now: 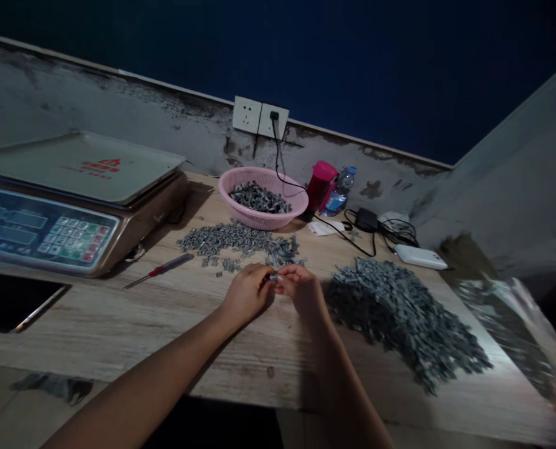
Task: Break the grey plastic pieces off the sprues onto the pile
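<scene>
The left hand [249,290] and the right hand [302,289] are close together over the counter [166,327]. Their fingertips pinch a tiny grey piece [273,278], too small to see well. Going out from the hands, a pile of little bits [231,237] lies from ten to twelve o'clock. Behind it, at twelve, sits a pink basket [254,218] with dark bits [259,197] inside. A big grey heap [402,308] lies between three and four. A screwdriver [166,266] lies at nine.
</scene>
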The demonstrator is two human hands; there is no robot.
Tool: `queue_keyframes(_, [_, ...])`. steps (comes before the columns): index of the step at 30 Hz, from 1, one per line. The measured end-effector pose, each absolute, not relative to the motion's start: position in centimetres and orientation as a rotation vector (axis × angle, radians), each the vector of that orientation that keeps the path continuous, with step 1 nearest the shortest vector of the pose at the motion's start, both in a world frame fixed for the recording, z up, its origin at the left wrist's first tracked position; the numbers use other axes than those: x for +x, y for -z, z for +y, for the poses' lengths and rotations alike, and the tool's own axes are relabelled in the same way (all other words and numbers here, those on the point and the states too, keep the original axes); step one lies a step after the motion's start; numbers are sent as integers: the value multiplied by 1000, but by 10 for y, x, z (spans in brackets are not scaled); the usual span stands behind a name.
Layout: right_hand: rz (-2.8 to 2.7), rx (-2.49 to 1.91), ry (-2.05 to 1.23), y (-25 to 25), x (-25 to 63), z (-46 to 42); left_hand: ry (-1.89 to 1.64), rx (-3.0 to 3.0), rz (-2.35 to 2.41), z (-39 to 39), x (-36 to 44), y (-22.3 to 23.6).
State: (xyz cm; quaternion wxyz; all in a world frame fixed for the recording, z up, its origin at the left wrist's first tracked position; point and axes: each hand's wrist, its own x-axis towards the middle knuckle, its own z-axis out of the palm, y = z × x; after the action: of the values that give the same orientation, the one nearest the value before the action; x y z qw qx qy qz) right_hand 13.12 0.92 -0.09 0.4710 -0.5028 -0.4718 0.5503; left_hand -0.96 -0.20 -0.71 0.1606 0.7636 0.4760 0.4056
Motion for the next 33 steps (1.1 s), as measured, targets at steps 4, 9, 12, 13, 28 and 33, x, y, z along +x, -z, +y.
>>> queue_keyframes(4, [-1211,-1237,-1275,5,129,10,-1153,2122,1419,-3,-8,4])
queue_keyframes(9, [-1317,-1280,-1128,4,127,8,-1142,1961,1469,-3,-8,1])
queue_keyframes(12, [-1355,-1319,-1047,2,126,6,-1154,1872,1471,-3,-8,2])
queue_keyframes(13, [-1367,-1330,-1025,1,126,6,-1161,1852,1466,-3,-8,3])
queue_keyframes(28, [-1131,-1293,-1282,14,126,15,-1132,1987,1487,-4,-8,4])
queue_keyframes(33, [-1138,-1317,-1230,10,125,14,-1112,1984,1535,-3,-8,6])
